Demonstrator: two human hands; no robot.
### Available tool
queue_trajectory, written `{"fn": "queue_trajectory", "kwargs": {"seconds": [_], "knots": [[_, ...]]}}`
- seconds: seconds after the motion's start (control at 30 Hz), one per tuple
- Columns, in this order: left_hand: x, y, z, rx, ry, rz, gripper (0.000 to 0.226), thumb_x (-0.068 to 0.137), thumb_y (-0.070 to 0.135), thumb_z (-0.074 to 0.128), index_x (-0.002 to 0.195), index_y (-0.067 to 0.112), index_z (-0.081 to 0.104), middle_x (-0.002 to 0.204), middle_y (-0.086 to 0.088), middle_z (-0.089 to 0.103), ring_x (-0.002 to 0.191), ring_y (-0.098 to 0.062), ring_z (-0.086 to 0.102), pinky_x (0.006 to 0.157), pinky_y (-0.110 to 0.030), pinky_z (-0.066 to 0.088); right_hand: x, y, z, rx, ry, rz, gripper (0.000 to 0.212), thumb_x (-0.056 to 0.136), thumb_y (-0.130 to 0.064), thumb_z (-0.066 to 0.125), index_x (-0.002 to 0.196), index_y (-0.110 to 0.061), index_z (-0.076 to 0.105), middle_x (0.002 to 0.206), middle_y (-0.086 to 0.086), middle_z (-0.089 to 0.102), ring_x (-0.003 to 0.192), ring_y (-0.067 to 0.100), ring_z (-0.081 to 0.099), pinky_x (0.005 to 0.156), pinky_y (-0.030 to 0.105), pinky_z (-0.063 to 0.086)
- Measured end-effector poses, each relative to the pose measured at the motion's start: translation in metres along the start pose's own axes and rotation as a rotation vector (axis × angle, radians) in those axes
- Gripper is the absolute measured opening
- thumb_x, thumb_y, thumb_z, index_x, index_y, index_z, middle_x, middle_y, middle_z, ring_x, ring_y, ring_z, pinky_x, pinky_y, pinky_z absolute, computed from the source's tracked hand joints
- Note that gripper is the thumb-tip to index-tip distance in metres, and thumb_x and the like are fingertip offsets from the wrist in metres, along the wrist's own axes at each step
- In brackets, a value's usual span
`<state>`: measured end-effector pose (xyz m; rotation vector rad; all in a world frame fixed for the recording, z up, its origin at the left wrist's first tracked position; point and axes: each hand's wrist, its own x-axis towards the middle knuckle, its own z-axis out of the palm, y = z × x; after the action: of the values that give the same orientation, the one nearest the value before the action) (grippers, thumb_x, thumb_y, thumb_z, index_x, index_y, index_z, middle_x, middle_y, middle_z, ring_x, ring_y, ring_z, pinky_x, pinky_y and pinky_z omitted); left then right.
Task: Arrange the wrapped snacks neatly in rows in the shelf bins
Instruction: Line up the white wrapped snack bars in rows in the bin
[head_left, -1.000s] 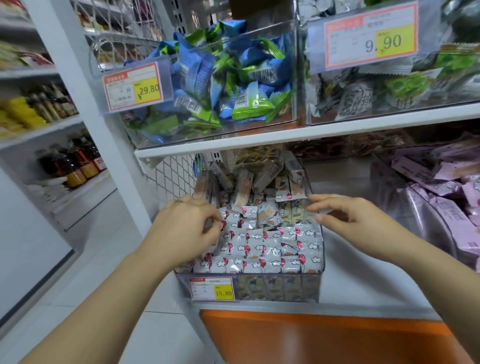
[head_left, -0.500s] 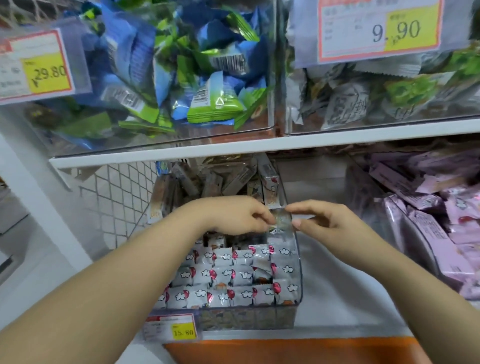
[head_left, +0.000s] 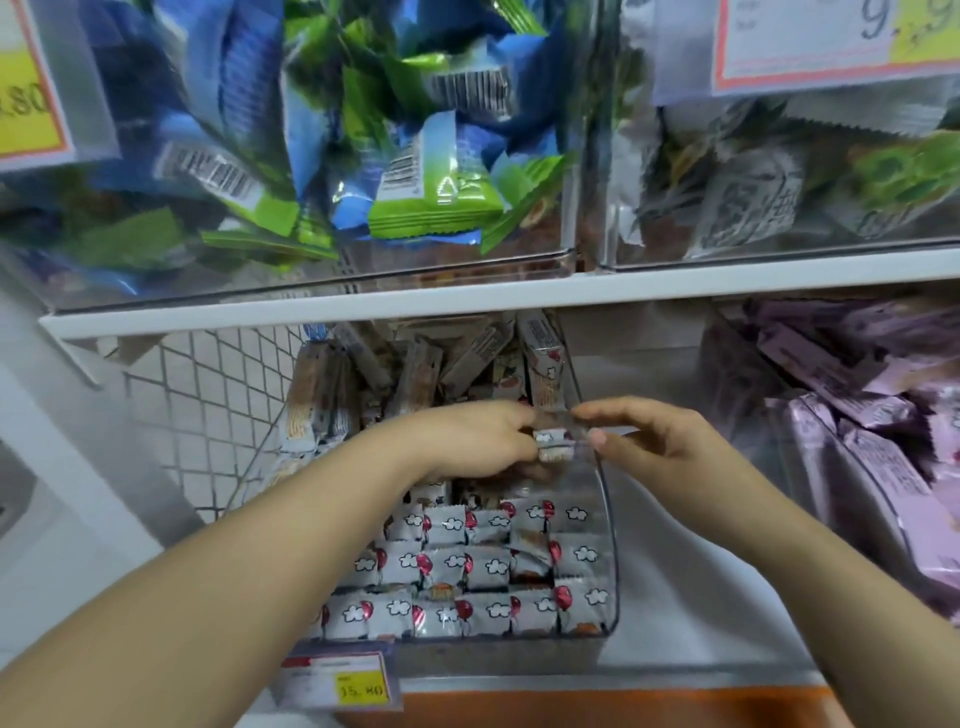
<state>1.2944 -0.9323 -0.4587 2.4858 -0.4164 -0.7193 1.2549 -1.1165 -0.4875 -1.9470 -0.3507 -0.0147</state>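
Farther back than a second ago, a wrapped snack (head_left: 553, 445) is pinched by the left hand (head_left: 467, 441) at the right wall of the clear bin (head_left: 609, 540). What the right hand (head_left: 670, 452) holds, perhaps that wall, cannot be told. Flat placement, flush with the near rows (head_left: 467, 566), is advised.

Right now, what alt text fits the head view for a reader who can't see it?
Two bare hands meet over a clear bin: the left hand pinches a small wrapped snack, the right hand close beside it. Below them white snacks lie in neat rows; loose bars stand jumbled behind.
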Motion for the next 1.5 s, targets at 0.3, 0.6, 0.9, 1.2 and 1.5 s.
{"fn": "queue_trajectory", "kwargs": {"seconds": [0.3, 0.6, 0.9, 1.2, 1.5], "knots": [[-0.06, 0.019, -0.011, -0.09, 0.302, 0.2, 0.033, 0.092, 0.031, 0.06, 0.124, 0.031, 0.056, 0.084, 0.011, 0.074, 0.067, 0.009, 0.063, 0.06, -0.01, 0.045, -0.018, -0.014, 0.007, -0.07, 0.029, -0.083, 0.037, 0.08, -0.023, 0.071, 0.11, -0.042, 0.058, 0.117, -0.02, 0.058, 0.109, -0.009, 0.051, 0.092, 0.011, 0.04], [-0.081, 0.043, -0.018, -0.353, 0.247, 0.348, 0.024, 0.082, 0.026, 0.064, 0.105, 0.033, 0.059, 0.092, 0.0, 0.075, 0.089, -0.01, 0.07, 0.098, -0.027, 0.046, -0.021, -0.031, 0.005, 0.18, 0.185, -0.278, 0.03, 0.081, -0.015, 0.072, 0.097, -0.039, 0.064, 0.103, -0.012, 0.069, 0.104, 0.007, 0.063, 0.097, 0.031, 0.047], [-0.052, 0.004, -0.021, 0.03, 0.078, 0.159, 0.024, 0.09, 0.027, 0.061, 0.112, 0.037, 0.058, 0.113, 0.018, 0.064, 0.101, 0.003, 0.062, 0.097, -0.019, 0.045, -0.022, -0.013, -0.011, 0.027, 0.22, -0.138, 0.025, 0.078, -0.017, 0.074, 0.096, -0.031, 0.064, 0.095, -0.002, 0.063, 0.087, 0.017, 0.061, 0.075, 0.033, 0.05], [0.015, -0.007, -0.016, 0.262, -0.172, 0.025, 0.036, 0.092, 0.014, 0.06, 0.127, 0.019, 0.057, 0.107, 0.009, 0.064, 0.11, -0.013, 0.059, 0.104, -0.03, 0.041, -0.021, -0.001, -0.012, 0.07, 0.151, -0.075, 0.023, 0.076, -0.016, 0.075, 0.091, -0.032, 0.067, 0.089, 0.005, 0.066, 0.08, 0.03, 0.061, 0.07, 0.034, 0.05], [0.035, -0.018, -0.002, 0.468, -0.269, -0.011, 0.042, 0.089, 0.003, 0.06, 0.128, 0.018, 0.056, 0.113, 0.008, 0.059, 0.092, -0.01, 0.054, 0.085, -0.023, 0.047, -0.02, 0.002, -0.014, 0.072, 0.105, -0.065, 0.033, 0.063, -0.047, 0.069, 0.095, -0.039, 0.066, 0.085, -0.002, 0.067, 0.077, 0.023, 0.062, 0.069, 0.037, 0.049]]}}
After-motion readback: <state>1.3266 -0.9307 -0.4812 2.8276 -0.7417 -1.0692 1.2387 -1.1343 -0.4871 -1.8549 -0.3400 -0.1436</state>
